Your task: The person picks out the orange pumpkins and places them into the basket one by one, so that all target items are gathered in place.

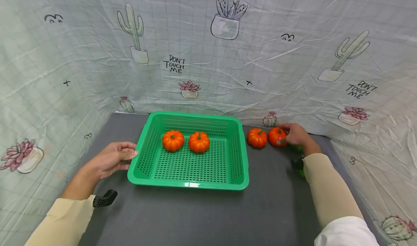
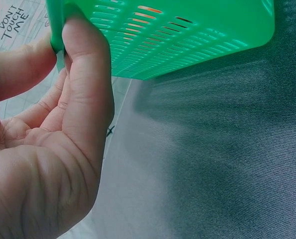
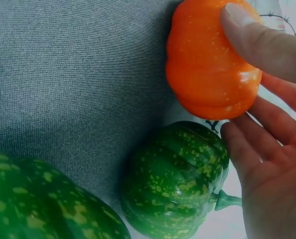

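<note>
L hand (image 1: 112,159) has fingers pinching the green basket (image 1: 189,185) by its rim, 2 orange pumpkins (image 1: 173,141) inside. R hand (image 1: 296,134) has fingers gripping a 3rd pumpkin (image 3: 203,69) R of basket, right by a 4th pumpkin (image 1: 256,138), w/ 2 speckled green gourds (image 3: 175,181) nearby.

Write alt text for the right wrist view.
A right hand grips an orange pumpkin, thumb on its near side. Next to it sits a yellow-speckled green pumpkin with a stem; another speckled green item, cut off by the frame, fills the lower left corner.
</note>
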A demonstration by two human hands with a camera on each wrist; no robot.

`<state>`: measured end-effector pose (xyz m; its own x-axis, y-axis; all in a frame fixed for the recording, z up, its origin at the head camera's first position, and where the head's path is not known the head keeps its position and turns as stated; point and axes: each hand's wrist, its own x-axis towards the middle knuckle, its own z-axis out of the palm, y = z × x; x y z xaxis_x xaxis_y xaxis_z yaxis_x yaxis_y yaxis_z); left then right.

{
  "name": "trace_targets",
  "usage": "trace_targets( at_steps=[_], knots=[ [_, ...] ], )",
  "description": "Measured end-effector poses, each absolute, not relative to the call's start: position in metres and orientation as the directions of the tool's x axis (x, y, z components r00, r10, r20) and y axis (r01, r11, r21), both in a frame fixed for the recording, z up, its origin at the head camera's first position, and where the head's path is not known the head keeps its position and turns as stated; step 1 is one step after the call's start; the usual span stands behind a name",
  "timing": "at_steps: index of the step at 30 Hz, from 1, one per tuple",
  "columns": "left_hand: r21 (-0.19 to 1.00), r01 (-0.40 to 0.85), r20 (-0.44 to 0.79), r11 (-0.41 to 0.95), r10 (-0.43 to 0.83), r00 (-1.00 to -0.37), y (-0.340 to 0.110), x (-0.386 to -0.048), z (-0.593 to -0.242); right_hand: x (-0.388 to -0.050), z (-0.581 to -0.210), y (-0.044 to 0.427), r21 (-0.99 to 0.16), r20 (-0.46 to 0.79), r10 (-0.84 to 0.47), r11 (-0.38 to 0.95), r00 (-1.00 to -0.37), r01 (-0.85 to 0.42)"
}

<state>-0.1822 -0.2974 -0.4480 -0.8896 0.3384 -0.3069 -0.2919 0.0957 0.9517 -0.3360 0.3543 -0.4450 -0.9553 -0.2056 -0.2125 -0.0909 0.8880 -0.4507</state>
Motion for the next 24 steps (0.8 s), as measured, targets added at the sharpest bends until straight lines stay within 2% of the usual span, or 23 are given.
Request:
trace_targets(
  at_steps=[8, 15, 24],
  knots=[
    [0.95, -0.299, -0.313, 0.094, 0.344, -0.885, -0.297, -0.183, -0.446, -0.328, -0.443, 0.358, -0.515, -0.167, -0.149, 0.856, -0.975, -0.042],
    [0.948, -0.302, -0.318, 0.101, 0.341, -0.885, -0.297, -0.184, -0.445, -0.323, -0.435, 0.36, -0.577, -0.204, -0.125, 0.816, -0.971, 0.017],
    [0.948, -0.299, -0.318, 0.108, 0.337, -0.886, -0.297, -0.183, -0.445, -0.314, -0.427, 0.358, -0.601, -0.181, -0.149, 0.799, -0.972, -0.011]
  ],
)
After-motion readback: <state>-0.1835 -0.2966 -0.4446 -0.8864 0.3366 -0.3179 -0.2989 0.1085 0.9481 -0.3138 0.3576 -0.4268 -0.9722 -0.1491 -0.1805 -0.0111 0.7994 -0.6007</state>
